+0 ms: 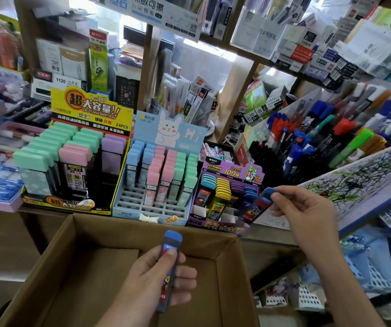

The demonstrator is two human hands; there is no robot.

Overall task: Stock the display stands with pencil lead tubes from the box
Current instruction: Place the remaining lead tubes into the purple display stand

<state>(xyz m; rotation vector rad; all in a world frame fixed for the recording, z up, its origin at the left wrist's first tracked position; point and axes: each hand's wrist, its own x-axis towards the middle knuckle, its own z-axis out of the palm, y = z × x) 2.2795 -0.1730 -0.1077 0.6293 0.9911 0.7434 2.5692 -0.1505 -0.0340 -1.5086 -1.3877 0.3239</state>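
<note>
Our right hand (308, 215) pinches a blue-capped lead tube (258, 206) near its cap between thumb and fingertips. The tube is tilted, its foot pointing down toward the right-hand column of the purple stand (232, 169), where other blue caps already sit. Held by the top like this, the foot is free to find an open slot. The wrist is bent and the forearm comes in from the lower right. Our left hand (159, 279) hovers over the cardboard box (48, 267), fingers curled round a second blue-capped tube (169, 263), thumb pressed on its face, cap up (ready, we judge, as the next one to pass across). The pale blue rabbit stand (142, 201) and the yellow stand (90, 107) sit to the left, each partly filled.
</note>
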